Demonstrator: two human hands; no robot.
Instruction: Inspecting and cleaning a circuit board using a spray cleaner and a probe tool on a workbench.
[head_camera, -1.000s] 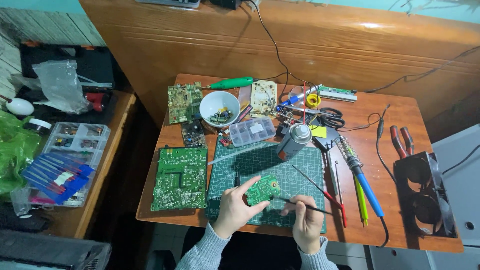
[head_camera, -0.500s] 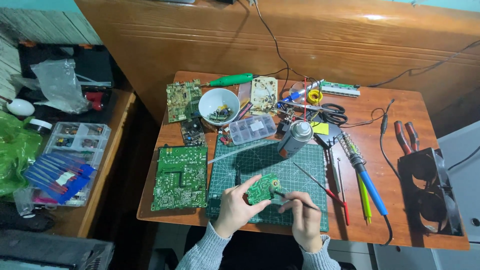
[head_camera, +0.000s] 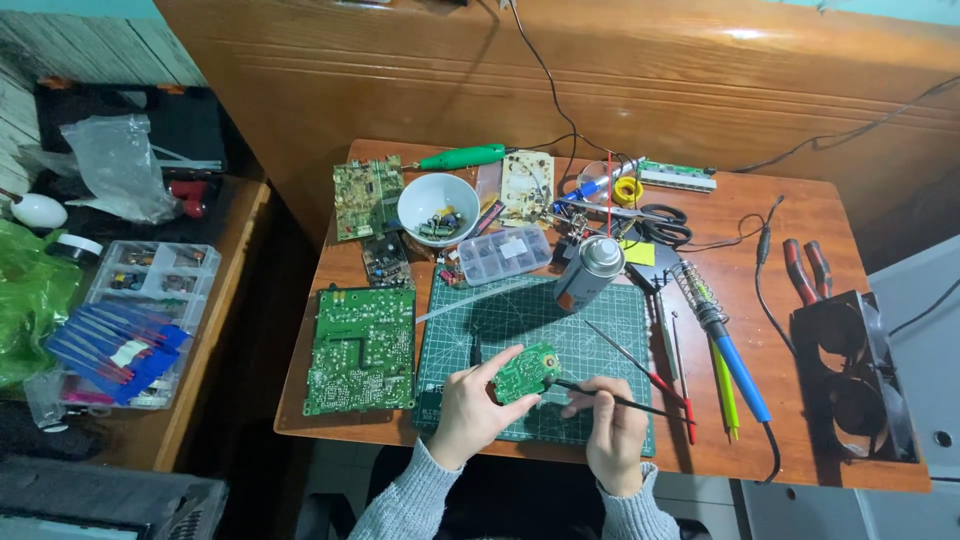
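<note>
Over the green mat (head_camera: 560, 320), the left hand (head_camera: 470, 410) grips a small board (head_camera: 527, 370); the right hand (head_camera: 612, 428) holds a thin tool (head_camera: 620, 400) touching its edge. A spray can (head_camera: 590, 272) stands on the mat's far edge.

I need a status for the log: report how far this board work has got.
Done: tools laid out, small green board lifted off the cutting mat. In hand: left hand holds it; right hand puts a thin black tool to its edge. Left: large green board lies untouched.
</note>
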